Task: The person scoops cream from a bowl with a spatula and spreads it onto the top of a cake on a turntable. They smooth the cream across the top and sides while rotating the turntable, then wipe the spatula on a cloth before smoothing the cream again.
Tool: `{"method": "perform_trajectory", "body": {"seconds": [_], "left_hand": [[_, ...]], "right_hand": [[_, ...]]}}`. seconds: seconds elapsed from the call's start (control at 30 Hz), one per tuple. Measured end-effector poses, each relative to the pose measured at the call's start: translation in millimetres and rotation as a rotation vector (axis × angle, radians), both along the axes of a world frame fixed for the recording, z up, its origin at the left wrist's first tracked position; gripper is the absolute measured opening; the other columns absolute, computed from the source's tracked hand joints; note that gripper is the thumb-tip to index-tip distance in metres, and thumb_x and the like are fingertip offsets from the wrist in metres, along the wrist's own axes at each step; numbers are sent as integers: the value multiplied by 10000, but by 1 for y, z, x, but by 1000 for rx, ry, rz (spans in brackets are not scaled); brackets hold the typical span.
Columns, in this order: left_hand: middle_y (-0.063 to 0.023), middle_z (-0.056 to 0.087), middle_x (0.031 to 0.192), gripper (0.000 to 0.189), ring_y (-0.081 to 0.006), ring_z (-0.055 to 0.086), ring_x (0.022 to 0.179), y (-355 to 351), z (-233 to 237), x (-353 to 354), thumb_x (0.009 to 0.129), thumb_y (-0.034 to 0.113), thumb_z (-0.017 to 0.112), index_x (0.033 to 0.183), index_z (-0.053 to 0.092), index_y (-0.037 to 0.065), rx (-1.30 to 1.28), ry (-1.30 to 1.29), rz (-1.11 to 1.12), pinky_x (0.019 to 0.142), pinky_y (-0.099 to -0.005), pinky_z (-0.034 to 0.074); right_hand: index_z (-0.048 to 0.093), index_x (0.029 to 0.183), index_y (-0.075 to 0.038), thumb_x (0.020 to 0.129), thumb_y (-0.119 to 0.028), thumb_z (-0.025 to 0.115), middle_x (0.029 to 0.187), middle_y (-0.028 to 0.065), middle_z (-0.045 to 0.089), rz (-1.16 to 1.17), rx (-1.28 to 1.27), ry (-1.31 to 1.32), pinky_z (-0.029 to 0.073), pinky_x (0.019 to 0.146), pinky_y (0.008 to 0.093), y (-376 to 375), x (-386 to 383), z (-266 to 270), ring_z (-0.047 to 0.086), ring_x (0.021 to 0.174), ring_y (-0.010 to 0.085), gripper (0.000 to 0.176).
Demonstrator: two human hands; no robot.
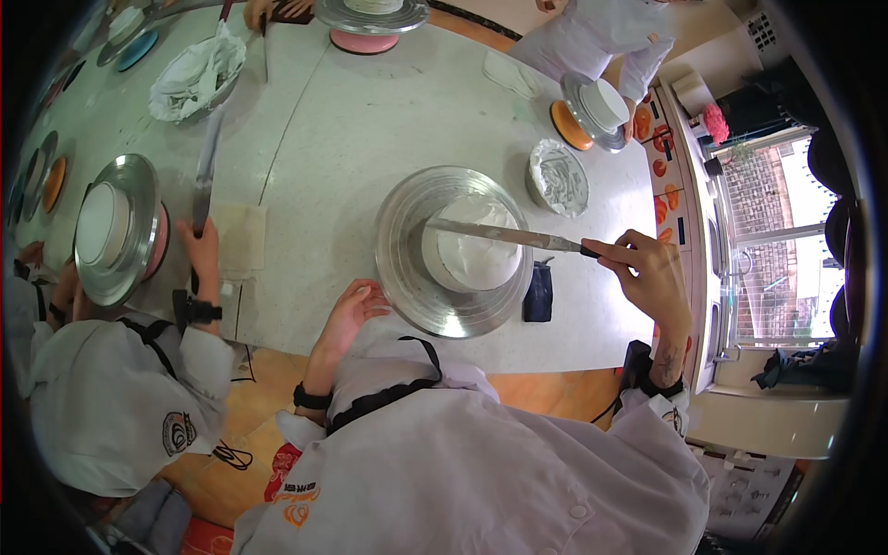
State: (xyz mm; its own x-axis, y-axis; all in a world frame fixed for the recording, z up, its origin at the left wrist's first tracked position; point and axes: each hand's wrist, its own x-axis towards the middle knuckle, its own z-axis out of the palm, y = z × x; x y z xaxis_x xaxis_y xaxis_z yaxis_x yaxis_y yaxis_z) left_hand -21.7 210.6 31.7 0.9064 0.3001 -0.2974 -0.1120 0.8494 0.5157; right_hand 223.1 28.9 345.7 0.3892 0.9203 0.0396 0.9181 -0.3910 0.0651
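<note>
A round white cake (470,248) stands on a silver metal turntable (402,277) in front of me. My right hand (647,275) is closed on the dark handle of a long spatula (518,235), whose blade lies flat across the cake's top and carries some white cream. At the turntable's lower left edge is my left hand (359,310), its fingers slightly curled and apart, holding nothing. Beyond the turntable, to the right, is a bowl (559,178) smeared with white cream. A small dark blue object (538,292) lies just right of the turntable.
At the left, a co-worker (129,398) has another cake on a turntable (120,231) and holds a spatula. A cream bowl (197,74) is at the upper left. More turntables (373,14) stand along the far side. Another person (592,37) is at the upper right.
</note>
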Motion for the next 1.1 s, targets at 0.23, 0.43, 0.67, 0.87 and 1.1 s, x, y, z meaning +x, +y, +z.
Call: {"method": "perform_trajectory", "body": {"seconds": [0.23, 0.43, 0.67, 0.87, 1.1], "left_hand": [[-105, 573, 955, 231, -211, 570, 870, -1, -2, 0, 887, 209, 451, 1042, 473, 40, -15, -20, -15, 791, -351, 454], [-115, 558, 1038, 292, -228, 562, 940, -9, -6, 3, 893, 215, 450, 1121, 442, 34, -31, -71, -131, 857, -379, 439], [-148, 529, 1116, 468, -245, 559, 970, -16, -2, 5, 888, 215, 474, 1267, 297, 6, -82, -49, -312, 903, -394, 425], [-136, 544, 1095, 422, -231, 564, 956, -13, -5, 5, 888, 213, 473, 1232, 355, -1, -55, -70, -287, 880, -381, 438], [-97, 562, 1065, 383, -221, 561, 950, -3, -16, 3, 884, 197, 472, 1213, 386, 22, -48, -112, -147, 863, -372, 442]], "right_hand": [[664, 949, -108, 770, -35, 564, 599, 100, 592, -166, 74, 170, 400, 461, 280, -13, 41, -5, 507, 448, 153, 217], [665, 946, -71, 834, -111, 513, 492, 45, 521, -484, -113, 362, 356, 386, 243, -4, 72, -16, 422, 374, 93, 193], [666, 945, -73, 832, -145, 522, 487, 40, 511, -517, -182, 466, 363, 397, 251, 11, 73, -20, 423, 381, 90, 196], [677, 919, -100, 804, -116, 533, 548, 86, 573, -392, -151, 298, 421, 501, 297, 16, 63, -21, 493, 440, 151, 184], [683, 897, -124, 755, -68, 583, 633, 112, 615, -198, -84, 143, 426, 512, 316, 18, 33, -8, 522, 472, 227, 182]]}}
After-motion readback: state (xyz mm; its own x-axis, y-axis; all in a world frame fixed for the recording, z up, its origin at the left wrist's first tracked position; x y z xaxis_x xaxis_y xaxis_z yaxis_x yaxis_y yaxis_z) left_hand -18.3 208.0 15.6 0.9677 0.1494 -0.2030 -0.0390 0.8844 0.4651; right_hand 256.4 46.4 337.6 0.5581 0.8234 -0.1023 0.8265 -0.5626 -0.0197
